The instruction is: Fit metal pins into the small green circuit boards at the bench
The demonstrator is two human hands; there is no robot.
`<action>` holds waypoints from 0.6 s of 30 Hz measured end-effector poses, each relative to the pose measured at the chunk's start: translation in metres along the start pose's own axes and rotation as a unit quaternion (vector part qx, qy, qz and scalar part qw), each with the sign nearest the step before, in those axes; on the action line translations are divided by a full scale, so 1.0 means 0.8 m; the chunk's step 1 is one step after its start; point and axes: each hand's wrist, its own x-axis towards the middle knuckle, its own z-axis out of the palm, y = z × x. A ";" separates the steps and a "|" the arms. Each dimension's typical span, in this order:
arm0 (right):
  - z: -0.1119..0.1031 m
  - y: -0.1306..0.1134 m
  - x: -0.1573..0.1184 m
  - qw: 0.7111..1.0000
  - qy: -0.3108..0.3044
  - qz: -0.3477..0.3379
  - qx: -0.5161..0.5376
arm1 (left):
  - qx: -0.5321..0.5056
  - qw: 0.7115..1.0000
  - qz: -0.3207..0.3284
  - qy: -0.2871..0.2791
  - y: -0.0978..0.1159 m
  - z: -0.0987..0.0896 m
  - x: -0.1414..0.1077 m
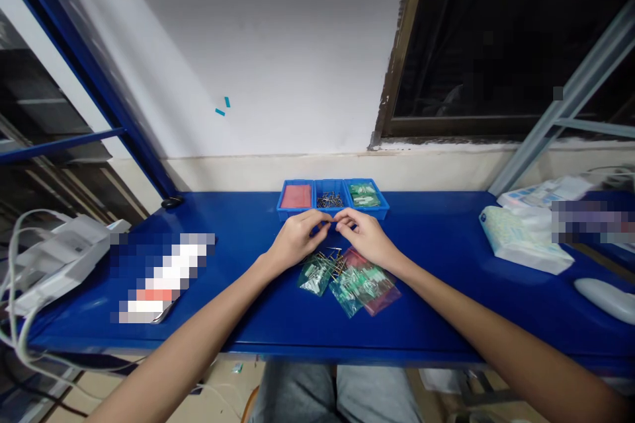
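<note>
At mid-frame I see my left hand (301,236) and right hand (366,236), fingers pinched together nearly tip to tip; I can't tell what they grasp. Green packets (353,285) and screws (338,262) lie just below, on the blue counter (238,317).

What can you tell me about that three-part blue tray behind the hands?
The blue tray looks like glossy plastic, with three open compartments side by side under raised rims. It sits upright on the blue table, near the wall. Its left compartment holds reddish-pink flat pieces, the middle a jumble of small metallic bits, the right green packets with pale contents. The fingertips are close in front; I can't tell whether they touch it.
</note>
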 end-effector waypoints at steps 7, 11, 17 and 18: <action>0.002 0.012 0.004 0.998 -0.032 0.013 0.053 | -0.015 1.000 -0.018 -0.011 0.001 0.000 0.002; -0.001 0.005 0.003 0.999 -0.021 0.002 0.026 | -0.002 0.999 -0.027 -0.038 0.003 -0.002 0.002; 0.000 0.006 0.003 0.998 -0.011 0.000 0.055 | -0.007 0.998 -0.040 -0.045 0.005 -0.002 0.001; 0.000 0.007 0.004 0.999 -0.008 0.003 0.054 | -0.002 0.998 -0.039 -0.043 0.004 -0.002 0.001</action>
